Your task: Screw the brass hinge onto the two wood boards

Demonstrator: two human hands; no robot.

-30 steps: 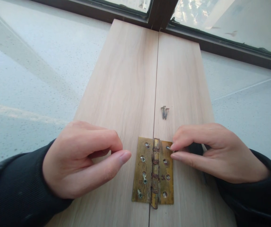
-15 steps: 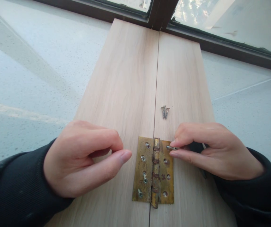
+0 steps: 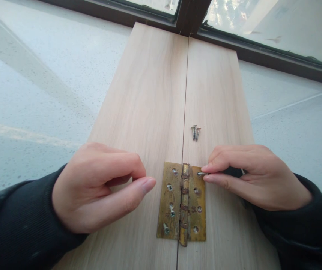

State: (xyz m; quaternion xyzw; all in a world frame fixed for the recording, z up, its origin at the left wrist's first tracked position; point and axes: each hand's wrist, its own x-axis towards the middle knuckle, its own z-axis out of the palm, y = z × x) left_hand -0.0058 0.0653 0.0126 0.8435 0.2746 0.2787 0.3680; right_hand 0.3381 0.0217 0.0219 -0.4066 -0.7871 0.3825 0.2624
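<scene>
A tarnished brass hinge [image 3: 182, 204] lies across the seam of two pale wooden boards [image 3: 149, 97], with several screws standing in its left leaf. My right hand [image 3: 251, 176] pinches a small screw [image 3: 202, 174] between thumb and forefinger at the top hole of the right leaf. My left hand [image 3: 101, 187] rests on the left board just left of the hinge, fingers curled, thumb pointing at the hinge, nothing visible in it. Two loose screws [image 3: 195, 132] lie on the right board above the hinge.
The boards lie on a pale speckled surface [image 3: 37, 93] and reach back to a dark window frame [image 3: 189, 18]. Black sleeves cover both forearms.
The right hand has tilted the pinched screw slightly at the hinge's top right hole. The left hand has barely moved.
</scene>
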